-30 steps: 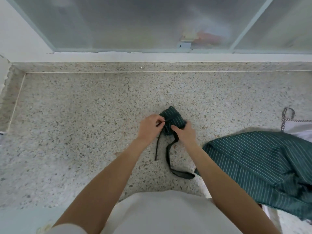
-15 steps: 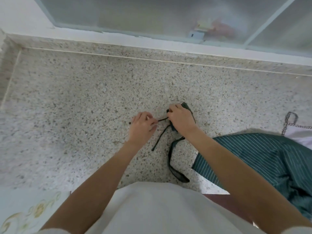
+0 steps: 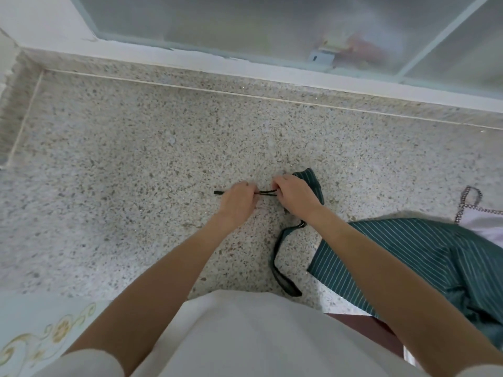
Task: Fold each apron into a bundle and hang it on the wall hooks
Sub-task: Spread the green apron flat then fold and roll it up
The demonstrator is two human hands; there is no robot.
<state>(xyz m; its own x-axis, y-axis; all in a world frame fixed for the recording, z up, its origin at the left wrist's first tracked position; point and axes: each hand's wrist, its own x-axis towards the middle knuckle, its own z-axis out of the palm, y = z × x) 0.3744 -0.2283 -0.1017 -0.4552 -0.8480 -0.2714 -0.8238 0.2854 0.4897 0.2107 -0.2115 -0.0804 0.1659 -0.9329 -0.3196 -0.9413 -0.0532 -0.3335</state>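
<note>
Striped cloth apron bundle (image 3: 313,183), speckled matt stone counter (image 3: 136,172), frosted glass (image 3: 217,20)

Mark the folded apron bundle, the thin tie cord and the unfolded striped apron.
folded apron bundle (image 3: 313,180): head view, striped top edge beyond the right hand.
thin tie cord (image 3: 265,192): head view, stretch between the hands.
unfolded striped apron (image 3: 424,257): head view, middle of the cloth.

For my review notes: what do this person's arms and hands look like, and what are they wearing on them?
Both forearms are bare from wrist to past the elbow. The left hand and right hand wear no gloves, and no rings, watch or bracelets show. Short white sleeves appear at the bottom corners, matching the white top over the torso.
</note>
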